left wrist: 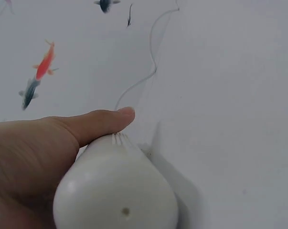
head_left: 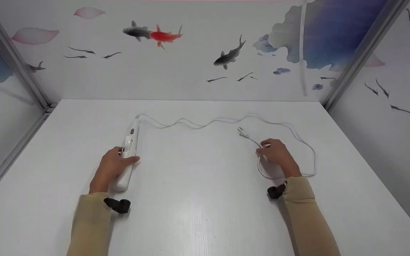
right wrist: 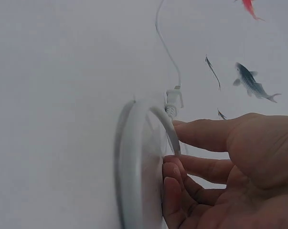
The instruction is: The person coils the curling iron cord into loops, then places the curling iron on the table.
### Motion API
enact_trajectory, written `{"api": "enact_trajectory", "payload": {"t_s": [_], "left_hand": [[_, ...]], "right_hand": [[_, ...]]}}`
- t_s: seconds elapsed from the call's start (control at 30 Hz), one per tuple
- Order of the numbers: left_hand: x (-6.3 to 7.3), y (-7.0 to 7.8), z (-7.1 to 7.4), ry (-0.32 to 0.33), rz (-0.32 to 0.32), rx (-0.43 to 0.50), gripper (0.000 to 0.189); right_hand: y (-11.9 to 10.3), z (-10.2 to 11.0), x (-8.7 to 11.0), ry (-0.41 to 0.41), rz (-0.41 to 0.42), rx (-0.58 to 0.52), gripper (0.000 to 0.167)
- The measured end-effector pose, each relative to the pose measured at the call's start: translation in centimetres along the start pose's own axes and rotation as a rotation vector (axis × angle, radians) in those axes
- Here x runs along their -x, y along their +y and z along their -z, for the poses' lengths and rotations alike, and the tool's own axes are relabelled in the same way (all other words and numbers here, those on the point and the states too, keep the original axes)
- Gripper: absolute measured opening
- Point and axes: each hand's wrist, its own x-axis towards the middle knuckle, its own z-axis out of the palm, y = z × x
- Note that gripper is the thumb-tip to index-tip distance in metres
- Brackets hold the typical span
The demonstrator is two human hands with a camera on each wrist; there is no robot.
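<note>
A long white handheld appliance lies on the table at the left, with a dark oval button and a raised lever-like part on it. My left hand grips its body, thumb along the right side and fingers on the left. Up close in the left wrist view, its rounded white end has a small hole. A thin white power cord leaves its far end and waves across to the right. There my right hand pinches the cord near its two-pin plug. A loop of cord hangs beside these fingers.
The white table meets a printed back wall with fish and leaves. Side panels with metal frame posts stand at left and right. Each wrist carries a small black camera.
</note>
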Motion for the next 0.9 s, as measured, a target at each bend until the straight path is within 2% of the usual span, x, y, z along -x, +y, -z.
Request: {"api": "enact_trajectory", "payload": {"t_s": [0.27, 0.5, 0.9], "left_hand": [[-0.2, -0.2, -0.6, 0.068, -0.029, -0.074, 0.069], [-0.3, -0.1, -0.4, 0.099, 0.006, -0.058, 0.070], [0.0, 0.2, 0.1, 0.111, -0.012, -0.038, 0.067]], "right_hand": [[0.3, 0.0, 0.3, 0.019, -0.008, -0.008, 0.047], [0.3, 0.0, -0.1, 0.058, -0.002, 0.021, 0.037], [1.3, 0.4, -0.4, 0.036, 0.067, 0.049, 0.037]]}}
